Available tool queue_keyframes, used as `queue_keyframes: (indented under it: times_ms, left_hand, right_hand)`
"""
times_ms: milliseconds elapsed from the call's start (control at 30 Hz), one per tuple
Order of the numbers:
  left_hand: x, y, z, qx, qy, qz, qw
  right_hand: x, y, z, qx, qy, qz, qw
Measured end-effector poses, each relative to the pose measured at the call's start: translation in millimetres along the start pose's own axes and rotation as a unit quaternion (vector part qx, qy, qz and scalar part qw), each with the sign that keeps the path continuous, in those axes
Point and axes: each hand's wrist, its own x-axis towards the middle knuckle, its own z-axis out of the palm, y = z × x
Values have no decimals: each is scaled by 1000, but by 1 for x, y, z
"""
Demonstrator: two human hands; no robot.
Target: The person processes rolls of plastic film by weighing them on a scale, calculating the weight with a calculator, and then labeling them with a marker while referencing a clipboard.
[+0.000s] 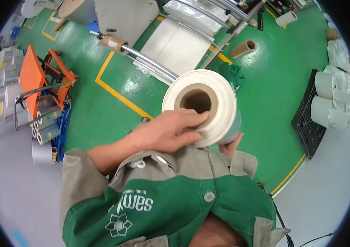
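Note:
A large white roll of film (224, 96) with a brown cardboard core (212, 103) is held upright in front of my chest, one end facing up. My left hand (170, 127) lies over the near side of that end, its fingers at the core's opening and the thumb on the white face. On the right, my right hand (230, 146) supports the roll's side low down, mostly hidden behind the roll and my sleeve. A metal shaft (150, 61) carrying a short brown core (114, 43) runs behind the roll's upper left.
An orange lift table (33, 76) stands left, near several wrapped rolls (47, 133). A loose cardboard tube (243, 49) and a dark green cloth (232, 75) are on the green floor ahead. White rolls (323, 111) sit beside a black pallet (308, 127) at right.

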Motion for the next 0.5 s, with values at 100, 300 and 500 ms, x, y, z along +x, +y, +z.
queue_keyframes:
  times_ms: [100, 300, 500]
  left_hand:
    - [-56, 10, -15, 15, 6, 30, 999]
    - [-190, -2, -44, 9, 178, -80, 981]
    - [-310, -77, -65, -193, 368, -145, 898]
  right_hand:
    - [2, 36, -10, -14, -56, -9, 998]
    - [-86, 100, 64, -86, -125, 29, 988]
    - [-115, 157, 130, -312, -120, -18, 942]
